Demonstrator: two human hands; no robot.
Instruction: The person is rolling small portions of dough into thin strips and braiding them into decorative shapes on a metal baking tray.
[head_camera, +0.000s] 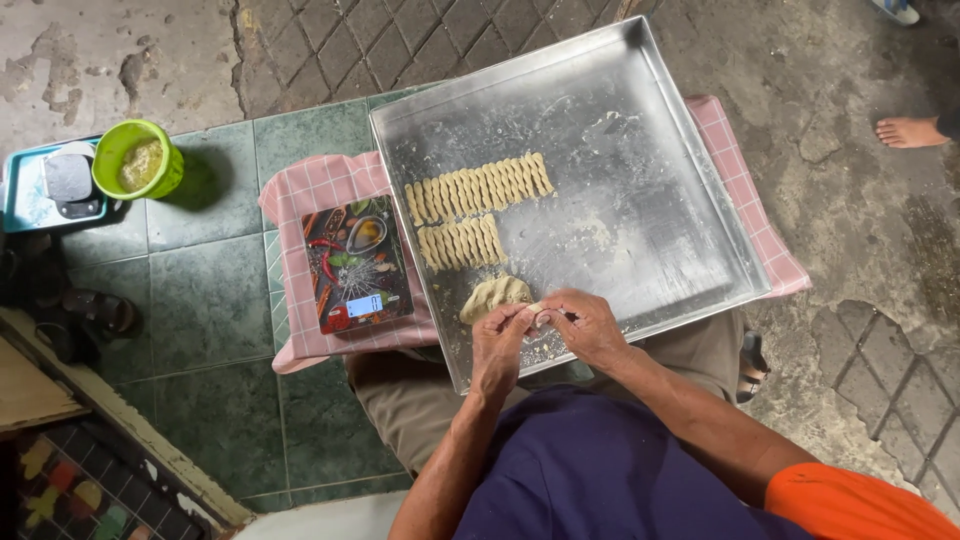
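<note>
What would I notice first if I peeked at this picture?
Probably the big shiny metal tray on the person's lap, with two neat rows of twisted dough pieces near its left side. Right below them, the left hand and right hand pinch a small bit of dough beside a bigger dough lump.

This looks like the front step of a home, where food is made outside. The floor has green tiles next to grey paving stones and cracked concrete. A big metal baking tray sits on a pink checked cloth. Sandals lie on the tiles, and someone's bare foot stands nearby.
</note>
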